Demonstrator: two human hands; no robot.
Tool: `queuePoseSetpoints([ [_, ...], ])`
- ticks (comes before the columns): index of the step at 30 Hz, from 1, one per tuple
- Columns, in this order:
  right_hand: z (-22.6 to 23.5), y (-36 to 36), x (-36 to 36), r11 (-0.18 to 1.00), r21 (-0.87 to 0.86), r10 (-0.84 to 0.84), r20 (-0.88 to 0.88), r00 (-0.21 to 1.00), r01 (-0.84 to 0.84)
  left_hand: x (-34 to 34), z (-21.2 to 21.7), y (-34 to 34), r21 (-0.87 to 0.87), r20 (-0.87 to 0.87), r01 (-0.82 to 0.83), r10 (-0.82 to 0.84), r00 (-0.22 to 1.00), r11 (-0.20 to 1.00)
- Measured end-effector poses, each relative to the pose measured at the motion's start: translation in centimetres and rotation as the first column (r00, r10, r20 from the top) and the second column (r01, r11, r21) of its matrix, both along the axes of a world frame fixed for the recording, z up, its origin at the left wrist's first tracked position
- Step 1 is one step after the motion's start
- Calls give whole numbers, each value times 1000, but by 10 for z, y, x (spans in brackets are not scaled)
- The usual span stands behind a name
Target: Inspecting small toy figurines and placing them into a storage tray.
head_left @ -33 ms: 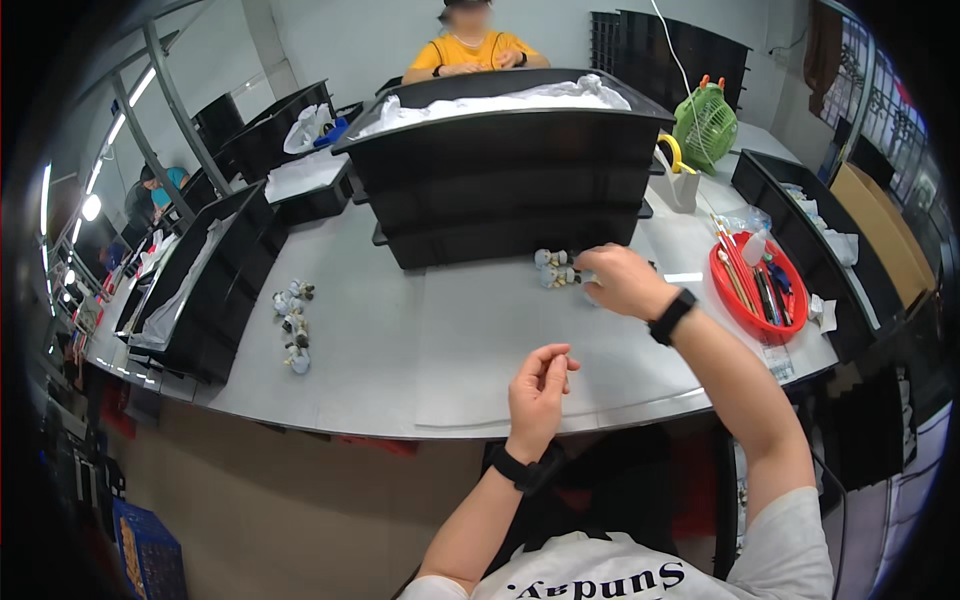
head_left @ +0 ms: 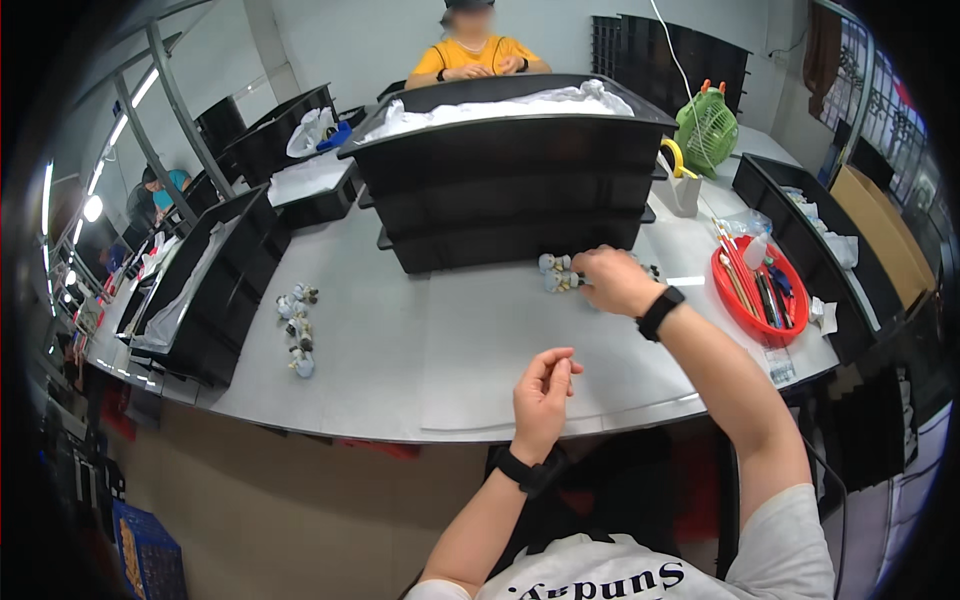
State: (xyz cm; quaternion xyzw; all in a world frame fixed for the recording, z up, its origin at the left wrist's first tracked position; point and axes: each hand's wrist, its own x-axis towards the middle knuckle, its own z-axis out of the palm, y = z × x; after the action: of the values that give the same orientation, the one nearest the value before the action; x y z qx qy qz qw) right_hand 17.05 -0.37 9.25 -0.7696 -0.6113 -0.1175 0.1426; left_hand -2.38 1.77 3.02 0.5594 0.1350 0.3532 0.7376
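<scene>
Close to the black crate stack, my right hand [head_left: 615,280] reaches down with bent fingers and thumb around a small pale blue and white figurine. Part of that piece is covered by the fingers. More figurines [head_left: 553,272] lie just left of the fingertips, and some dark bits show behind the hand. Nearer the table's front edge, my left hand [head_left: 543,395] hovers with fingers curled in and thumb against them; nothing shows in it. Away to the left, a short row of similar figurines [head_left: 298,330] lies on the table.
Stacked black crates [head_left: 510,190] with white lining fill the table's middle back. A red basket [head_left: 735,315] of brushes and pens sits right, near a green fan [head_left: 706,130]. Black bins [head_left: 215,300] flank the left side. A person in yellow [head_left: 478,55] sits behind the crates.
My right hand has shifted slightly left, closer to the figurines by the crates. The whole view has moved a little; my left hand keeps its curled shape.
</scene>
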Motion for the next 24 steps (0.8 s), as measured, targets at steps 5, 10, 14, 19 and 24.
queuePoseSetpoints([
  [5, -39, 42, -9, 953, -193, -191, 207, 960, 231, -10, -29, 7, -82, -96, 49, -57, 994, 995],
  [10, -37, 40, -30, 988, -81, -118, 152, 981, 131, -15, -32, 13, -102, -55, 90, -96, 994, 991],
  [14, -20, -1, -62, 973, 199, 64, -720, 691, 117, -14, -27, 21, -280, 7, 128, -131, 991, 951],
  [19, -20, -54, -95, 962, 107, 110, -994, 2, 253, -13, -22, 32, -437, 134, 216, -175, 975, 873],
  [24, -48, -74, -112, 933, 169, 200, -978, -65, 319, -11, -29, 30, -209, -13, 205, -213, 977, 956],
])
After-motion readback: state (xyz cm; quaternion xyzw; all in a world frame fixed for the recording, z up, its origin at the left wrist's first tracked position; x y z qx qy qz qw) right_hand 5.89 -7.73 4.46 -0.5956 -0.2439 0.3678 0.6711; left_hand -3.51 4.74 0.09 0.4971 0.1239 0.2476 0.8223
